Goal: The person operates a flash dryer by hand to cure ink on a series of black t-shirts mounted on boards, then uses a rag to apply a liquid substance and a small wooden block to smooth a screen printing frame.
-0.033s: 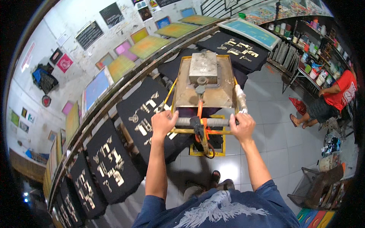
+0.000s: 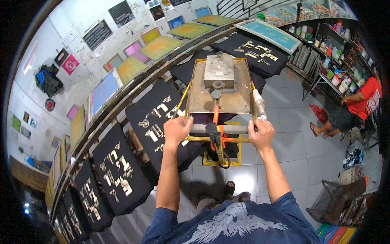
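Observation:
My left hand (image 2: 176, 129) is closed round the left end of a grey handlebar (image 2: 235, 129). My right hand (image 2: 261, 132) wraps the bar's right end, its thumb pointing up. Beyond the bar is a metal heater hood (image 2: 195, 97) with sloped sides and a box (image 2: 219, 70) on top, carried on a yellow frame (image 2: 239, 156). An orange strap and cable run down from the hood's near side past the bar's middle. The hood covers much of one black shirt. To its left lies a black shirt (image 2: 140, 112) with cream prints.
More printed black shirts (image 2: 113, 171) line a long rack curving along the left. Colourful screen frames (image 2: 160, 49) lean behind it. A teal screen (image 2: 268, 35) lies at the far end. A person in a red shirt (image 2: 365, 97) sits at right, below shelves of bottles (image 2: 325, 46). A brown chair (image 2: 329, 199) stands lower right.
The whole view has shifted very slightly. Both hands keep the same hold on the handlebar, and the heater hood has not visibly moved relative to the shirts.

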{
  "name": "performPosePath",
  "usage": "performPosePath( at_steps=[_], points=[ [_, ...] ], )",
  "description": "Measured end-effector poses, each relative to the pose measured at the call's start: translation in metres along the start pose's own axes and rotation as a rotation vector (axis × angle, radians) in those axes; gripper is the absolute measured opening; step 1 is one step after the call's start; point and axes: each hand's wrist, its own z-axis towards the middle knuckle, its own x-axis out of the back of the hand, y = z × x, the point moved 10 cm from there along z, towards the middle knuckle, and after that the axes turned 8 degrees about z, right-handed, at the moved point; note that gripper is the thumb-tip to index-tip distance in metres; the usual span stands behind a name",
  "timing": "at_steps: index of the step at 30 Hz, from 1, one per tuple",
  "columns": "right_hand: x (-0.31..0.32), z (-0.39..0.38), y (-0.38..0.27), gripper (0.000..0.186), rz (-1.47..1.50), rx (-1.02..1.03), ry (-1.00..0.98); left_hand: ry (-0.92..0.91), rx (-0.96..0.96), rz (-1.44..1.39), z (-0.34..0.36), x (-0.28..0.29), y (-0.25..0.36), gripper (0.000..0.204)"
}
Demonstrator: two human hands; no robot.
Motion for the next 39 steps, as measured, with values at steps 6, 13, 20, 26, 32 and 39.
performPosePath(
  at_steps=[6, 13, 20, 26, 32, 39],
  points=[
    [0.039, -0.030, 0.007, 0.024, -0.053, 0.027, 0.017, -0.095, 0.058, -0.052, -0.097, 0.024, 0.033, 0.051],
    [0.030, -0.028, -0.003, 0.013, 0.214, 0.167, -0.120, -0.266, 0.123, -0.069, -0.195, 0.080, 0.075, 0.051],
    [-0.018, -0.020, -0.041, 0.013, 0.427, 0.257, -0.196, -0.311, 0.269, 0.051, -0.242, 0.096, 0.054, 0.052],
    [-0.043, -0.010, -0.055, 0.017, 0.455, 0.240, -0.122, 0.096, 0.246, 0.163, -0.226, 0.104, 0.009, 0.046],
    [-0.072, -0.002, -0.065, 0.019, 0.420, 0.198, -0.133, 0.264, 0.216, 0.178, -0.205, 0.107, -0.033, 0.043],
    [-0.097, 0.006, -0.076, 0.023, 0.462, 0.233, -0.088, 0.279, 0.331, 0.204, -0.185, 0.108, -0.070, 0.044]
  ],
)
